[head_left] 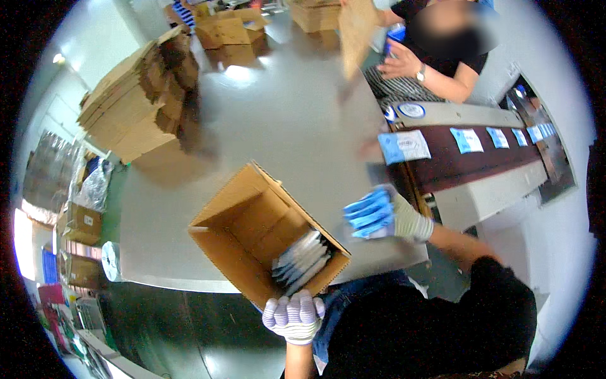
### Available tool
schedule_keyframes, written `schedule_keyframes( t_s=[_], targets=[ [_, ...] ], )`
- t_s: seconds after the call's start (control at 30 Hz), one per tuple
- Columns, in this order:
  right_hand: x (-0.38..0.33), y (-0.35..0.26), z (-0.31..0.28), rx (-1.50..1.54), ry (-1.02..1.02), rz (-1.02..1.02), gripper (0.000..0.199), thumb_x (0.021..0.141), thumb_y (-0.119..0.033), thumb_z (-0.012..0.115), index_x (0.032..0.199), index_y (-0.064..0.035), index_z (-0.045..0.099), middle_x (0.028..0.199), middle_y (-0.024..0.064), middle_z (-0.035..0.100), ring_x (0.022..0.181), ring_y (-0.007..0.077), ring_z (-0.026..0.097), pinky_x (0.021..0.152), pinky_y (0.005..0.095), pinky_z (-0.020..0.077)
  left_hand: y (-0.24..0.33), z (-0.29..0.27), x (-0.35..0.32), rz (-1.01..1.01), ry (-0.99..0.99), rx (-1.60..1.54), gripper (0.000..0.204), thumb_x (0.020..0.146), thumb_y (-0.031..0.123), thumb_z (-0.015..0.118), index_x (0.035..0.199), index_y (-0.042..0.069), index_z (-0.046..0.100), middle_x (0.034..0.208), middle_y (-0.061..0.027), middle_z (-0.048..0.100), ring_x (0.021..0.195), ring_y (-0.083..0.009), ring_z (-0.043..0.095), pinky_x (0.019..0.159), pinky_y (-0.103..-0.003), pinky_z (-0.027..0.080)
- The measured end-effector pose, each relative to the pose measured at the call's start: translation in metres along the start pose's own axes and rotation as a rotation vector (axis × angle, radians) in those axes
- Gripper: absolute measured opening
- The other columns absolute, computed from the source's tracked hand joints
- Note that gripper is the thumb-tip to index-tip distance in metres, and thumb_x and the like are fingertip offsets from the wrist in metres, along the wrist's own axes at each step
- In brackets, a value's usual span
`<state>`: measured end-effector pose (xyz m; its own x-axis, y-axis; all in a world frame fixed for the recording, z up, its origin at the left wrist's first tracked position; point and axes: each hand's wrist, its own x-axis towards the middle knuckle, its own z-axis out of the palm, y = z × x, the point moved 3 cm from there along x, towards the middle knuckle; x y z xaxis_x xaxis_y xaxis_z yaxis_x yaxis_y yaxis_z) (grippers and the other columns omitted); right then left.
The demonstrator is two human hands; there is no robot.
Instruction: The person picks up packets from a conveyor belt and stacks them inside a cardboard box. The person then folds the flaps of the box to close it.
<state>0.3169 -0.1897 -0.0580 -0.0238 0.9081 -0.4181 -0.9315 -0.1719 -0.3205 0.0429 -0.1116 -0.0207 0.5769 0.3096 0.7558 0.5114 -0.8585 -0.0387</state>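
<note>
An open cardboard box [227, 256] sits tilted at the near edge of the grey table. Inside, against its near right corner, leans a row of pale flat packets [300, 259]. My left hand [295, 318], in a striped knit glove, has its fingers hooked over the box's near rim. To the right of the box, above the table, my right hand [407, 218] in a similar glove is closed round a small stack of blue packets [369, 212]. On the belt beyond it lies a blue-and-white packet [404, 146], with several more in a line behind.
A dark red conveyor belt [467, 165] runs in from the right. Flattened cardboard [129, 107] is piled at the left of the grey table [271, 107]. Across it, a person [442, 69] holds a cardboard piece [356, 35]. More boxes [230, 31] stand at the back.
</note>
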Motion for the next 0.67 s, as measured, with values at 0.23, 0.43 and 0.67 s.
schedule_keyframes(
  t_s=[0.23,0.43,0.67],
  targets=[
    [0.051,-0.001,-0.083,0.227,-0.382,-0.406,0.025,0.092,-0.027,0.053,0.108,-0.0093,0.059,0.098,0.0084,0.066,0.088,0.0239,0.065,0.079,0.0364,0.0561,0.004,-0.002,0.004,0.028,-0.029,-0.072,0.018,0.079,0.030,0.062,0.088,0.017,0.054,0.079,0.0022,0.051,0.078,-0.0160,0.049,0.091,-0.038,0.035],
    [0.019,-0.039,0.049,-0.237,-0.131,-0.660,0.031,0.095,-0.026,0.050,0.120,-0.0077,0.052,0.108,0.0050,0.064,0.093,0.0198,0.063,0.079,0.0342,0.0550,0.011,-0.001,-0.006,0.058,-0.048,-0.081,0.021,0.078,0.033,0.063,0.088,0.016,0.055,0.079,0.0015,0.050,0.078,-0.0165,0.049,0.088,-0.037,0.037],
    [0.068,0.020,0.203,-2.808,-0.280,-0.595,0.084,0.072,-0.032,0.070,0.139,-0.0006,0.030,0.133,0.0260,0.046,0.120,0.0379,0.050,0.103,0.0503,0.0360,0.034,-0.003,-0.012,0.145,-0.112,-0.077,0.027,0.076,0.036,0.066,0.090,0.016,0.055,0.082,0.0006,0.052,0.083,-0.0170,0.051,0.086,-0.038,0.039]
  ],
)
